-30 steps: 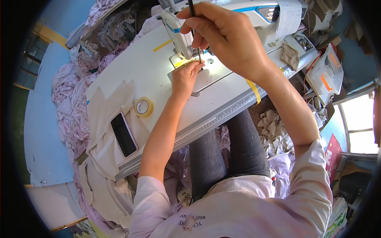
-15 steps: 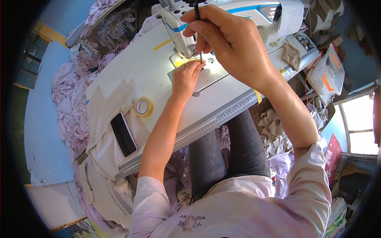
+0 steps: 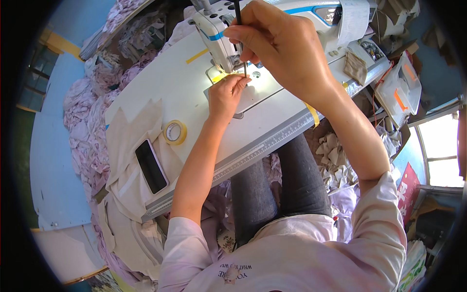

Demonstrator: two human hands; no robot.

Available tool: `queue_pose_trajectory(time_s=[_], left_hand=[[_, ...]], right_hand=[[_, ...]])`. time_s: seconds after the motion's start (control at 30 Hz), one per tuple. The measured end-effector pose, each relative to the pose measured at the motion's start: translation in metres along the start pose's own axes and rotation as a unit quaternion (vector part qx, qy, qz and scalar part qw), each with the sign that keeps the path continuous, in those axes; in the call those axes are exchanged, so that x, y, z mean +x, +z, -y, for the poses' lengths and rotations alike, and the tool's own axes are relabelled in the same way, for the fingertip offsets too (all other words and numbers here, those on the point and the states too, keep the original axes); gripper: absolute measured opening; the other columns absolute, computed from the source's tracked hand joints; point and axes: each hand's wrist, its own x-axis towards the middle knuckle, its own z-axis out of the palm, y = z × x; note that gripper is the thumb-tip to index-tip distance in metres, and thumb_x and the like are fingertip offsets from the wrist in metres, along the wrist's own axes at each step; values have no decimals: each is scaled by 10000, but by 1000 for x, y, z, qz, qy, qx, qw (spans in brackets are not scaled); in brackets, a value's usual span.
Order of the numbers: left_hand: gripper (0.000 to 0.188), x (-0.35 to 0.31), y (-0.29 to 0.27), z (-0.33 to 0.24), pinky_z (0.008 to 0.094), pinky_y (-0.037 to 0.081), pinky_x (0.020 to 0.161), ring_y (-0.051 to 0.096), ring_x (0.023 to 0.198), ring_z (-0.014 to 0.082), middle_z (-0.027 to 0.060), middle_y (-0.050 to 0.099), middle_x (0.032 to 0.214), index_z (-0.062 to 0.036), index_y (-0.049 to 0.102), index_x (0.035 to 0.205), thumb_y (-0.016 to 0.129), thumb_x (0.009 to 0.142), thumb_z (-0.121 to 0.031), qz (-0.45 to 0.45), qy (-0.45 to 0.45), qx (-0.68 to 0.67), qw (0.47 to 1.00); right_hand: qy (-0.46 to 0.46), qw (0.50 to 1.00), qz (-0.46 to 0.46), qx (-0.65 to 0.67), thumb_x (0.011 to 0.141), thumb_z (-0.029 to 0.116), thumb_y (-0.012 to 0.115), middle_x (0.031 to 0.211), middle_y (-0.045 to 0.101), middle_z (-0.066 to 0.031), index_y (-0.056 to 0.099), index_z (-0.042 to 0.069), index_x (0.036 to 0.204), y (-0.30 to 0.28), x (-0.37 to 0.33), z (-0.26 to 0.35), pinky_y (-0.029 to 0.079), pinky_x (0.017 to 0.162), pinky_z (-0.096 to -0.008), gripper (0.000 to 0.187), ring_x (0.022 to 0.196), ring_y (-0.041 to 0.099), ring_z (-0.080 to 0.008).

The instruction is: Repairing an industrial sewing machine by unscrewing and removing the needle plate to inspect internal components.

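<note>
A white sewing machine (image 3: 214,22) stands at the far side of a white sewing table (image 3: 160,82). My right hand (image 3: 279,46) grips a thin dark tool (image 3: 239,29), upright, with its tip down at the lit needle area. My left hand (image 3: 226,97) rests on the machine bed right under the needle, fingertips pinched at something small that I cannot make out. Both forearms reach forward from my pale pink sleeves.
A roll of yellowish tape (image 3: 174,132) and a black phone (image 3: 151,166) lie on beige cloth (image 3: 131,141) at the table's left. Pink fabric heaps (image 3: 85,121) pile up at left. A clear plastic box (image 3: 399,90) sits at right, and cloth scraps (image 3: 335,155) lie below the table edge.
My right hand with the tool has shifted slightly left and closer to the needle. My left hand stays in place under it.
</note>
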Motion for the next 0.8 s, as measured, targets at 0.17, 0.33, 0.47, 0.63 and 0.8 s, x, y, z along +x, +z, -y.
queue_pose_trajectory(time_s=[0.17, 0.33, 0.47, 0.63, 0.8], left_hand=[[126, 0, 2, 6, 356, 544, 639, 701, 723, 272, 95, 737, 858, -34, 710, 921, 720, 923, -159, 11, 6, -2, 1000], [99, 0, 3, 10, 373, 545, 671, 694, 762, 279, 83, 740, 888, -56, 718, 928, 704, 932, -154, 5, 62, 33, 998], [83, -2, 4, 8, 368, 550, 677, 694, 757, 274, 75, 743, 892, -66, 716, 950, 705, 926, -145, 42, 1, 18, 999], [62, -1, 6, 7, 370, 552, 696, 692, 759, 270, 68, 752, 919, -68, 699, 963, 685, 939, -123, 28, 22, 11, 999], [59, 1, 7, 6, 356, 558, 705, 703, 778, 258, 63, 755, 893, -61, 683, 948, 695, 929, -115, 19, 51, -2, 999]], right_hand=[[152, 987, 21, 53, 945, 75, 686, 715, 625, -66, 573, -19, 918, -5, 4, 17, 459, 562, -247, 149, 650, 606, -89], [38, 999, 8, 22, 929, 129, 697, 727, 714, -99, 653, -28, 894, -3, 4, 4, 538, 556, -298, 167, 637, 714, -161], [83, 996, 17, 17, 896, 147, 698, 691, 680, -51, 667, 30, 807, -5, 6, 8, 522, 592, -300, 151, 662, 697, -149], [151, 981, 34, 117, 958, 87, 697, 760, 695, -75, 604, -45, 863, -11, 12, 24, 514, 575, -257, 186, 662, 655, -93], [164, 980, 58, 92, 948, 94, 707, 760, 683, -75, 626, -47, 904, -17, 18, 24, 505, 581, -246, 168, 685, 651, -82]])
